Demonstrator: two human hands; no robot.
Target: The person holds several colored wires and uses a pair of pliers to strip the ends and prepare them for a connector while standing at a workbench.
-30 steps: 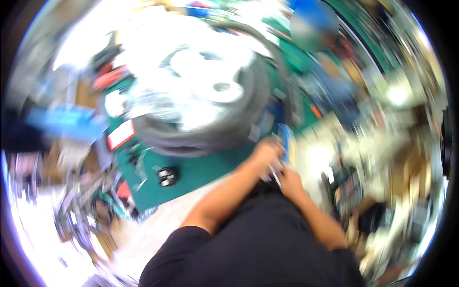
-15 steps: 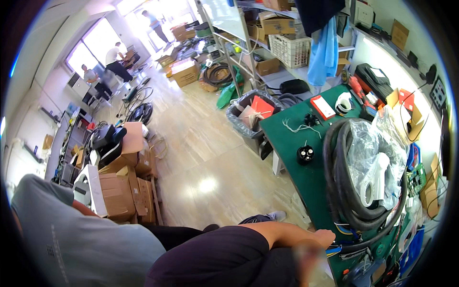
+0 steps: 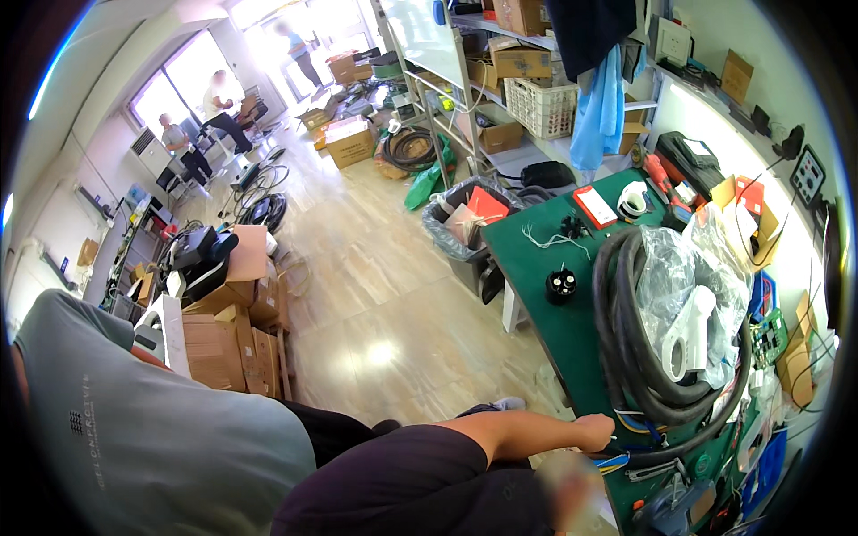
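Observation:
My left hand (image 3: 593, 432) reaches in from a dark short sleeve and is closed at the near-left edge of the green table (image 3: 547, 284), beside the ends of a thick black cable (image 3: 620, 335). A small pale tip shows past its fingers; what they hold is too small to make out. Lower down, a smeared patch of skin, seemingly my right hand (image 3: 574, 493), lies near blue and yellow wires (image 3: 613, 464); its fingers cannot be read. Clear plastic (image 3: 666, 268) and a white connector handle (image 3: 693, 335) lie inside the cable coil.
A round black connector (image 3: 560, 286), a red-and-white box (image 3: 593, 207) and a tape roll (image 3: 634, 202) are on the table. A lined bin (image 3: 451, 246) stands beyond it. Close at left is a person in grey (image 3: 161, 411), near stacked cartons (image 3: 214, 353).
The whole view has shifted slightly, with table and hands a little further left. My left hand keeps its place beside the wires. The person in grey fills more of the lower left.

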